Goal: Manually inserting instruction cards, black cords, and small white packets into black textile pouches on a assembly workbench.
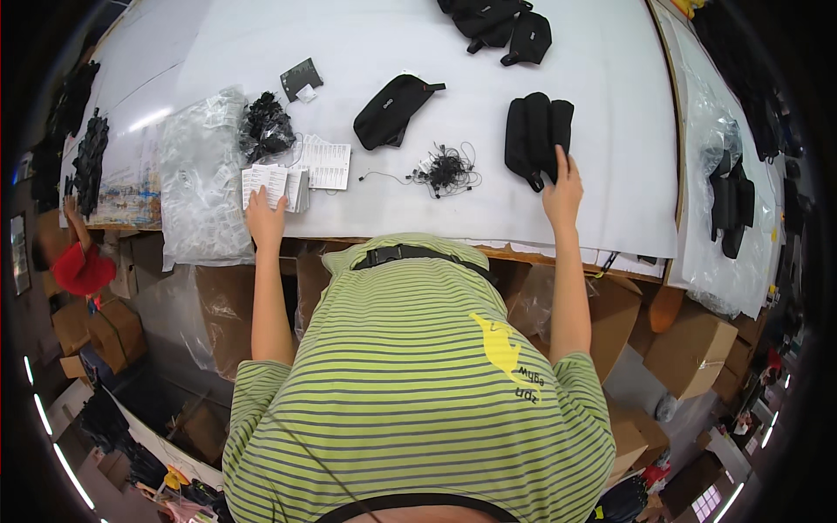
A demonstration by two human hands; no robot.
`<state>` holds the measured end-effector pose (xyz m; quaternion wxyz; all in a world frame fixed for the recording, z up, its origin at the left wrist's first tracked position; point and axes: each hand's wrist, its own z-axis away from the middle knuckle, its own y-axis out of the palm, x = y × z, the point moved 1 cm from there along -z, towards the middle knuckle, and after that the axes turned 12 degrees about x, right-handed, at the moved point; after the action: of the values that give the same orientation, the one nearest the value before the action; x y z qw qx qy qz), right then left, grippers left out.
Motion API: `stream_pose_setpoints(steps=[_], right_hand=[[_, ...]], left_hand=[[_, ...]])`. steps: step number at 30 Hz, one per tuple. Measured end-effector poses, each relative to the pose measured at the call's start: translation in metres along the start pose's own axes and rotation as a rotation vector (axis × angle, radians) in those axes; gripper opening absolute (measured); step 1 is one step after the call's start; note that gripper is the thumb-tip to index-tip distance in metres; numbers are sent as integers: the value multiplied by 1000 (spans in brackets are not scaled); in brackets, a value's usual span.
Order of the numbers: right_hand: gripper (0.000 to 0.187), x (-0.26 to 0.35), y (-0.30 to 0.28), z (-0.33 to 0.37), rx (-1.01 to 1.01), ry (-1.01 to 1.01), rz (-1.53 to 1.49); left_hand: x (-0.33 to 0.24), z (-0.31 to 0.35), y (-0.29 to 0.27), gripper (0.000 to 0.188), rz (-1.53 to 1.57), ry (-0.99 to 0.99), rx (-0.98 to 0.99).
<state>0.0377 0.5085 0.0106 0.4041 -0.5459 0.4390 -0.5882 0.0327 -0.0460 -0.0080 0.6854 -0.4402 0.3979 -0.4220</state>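
Observation:
My left hand (266,218) lies with fingers apart on the near edge of a stack of printed white tags (272,180). More tags (324,165) are fanned out just beyond it. On the right, my right hand (564,193) reaches to the near right corner of a bunch of black fabric pouches (529,139), its fingers stretched along their edge and touching them. Between my hands lies a tangled heap of thin black strings (446,171). Beyond the strings rests a single black zip pouch (394,112), tilted on the table.
A clear plastic bag (200,187) and a bundle of black strings (266,126) lie by the tags. Farther off are a dark card (302,79) and several black pouches (506,30). Cardboard boxes (689,349) stand below the white table (610,78). Another person's red sleeve (84,268) shows at left.

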Motion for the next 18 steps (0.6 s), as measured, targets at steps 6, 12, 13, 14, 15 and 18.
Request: stream_pose_setpoints(steps=[6, 12, 13, 14, 15, 18], right_hand=[[26, 62, 19, 9, -82, -170, -228], [16, 87, 74, -10, 57, 1, -291], [16, 88, 76, -15, 66, 86, -341], [16, 90, 77, -20, 64, 85, -339], [16, 91, 77, -26, 57, 73, -341], [17, 92, 80, -46, 39, -14, -275]], left_hand=[[-5, 6, -9, 40, 213, 150, -140], [33, -24, -3, 26, 506, -44, -222], [35, -27, -1, 26, 508, -42, -222], [37, -29, 1, 24, 522, -79, -236], [40, -31, 3, 23, 536, -116, -251], [28, -34, 2, 28, 236, -1, -464]])
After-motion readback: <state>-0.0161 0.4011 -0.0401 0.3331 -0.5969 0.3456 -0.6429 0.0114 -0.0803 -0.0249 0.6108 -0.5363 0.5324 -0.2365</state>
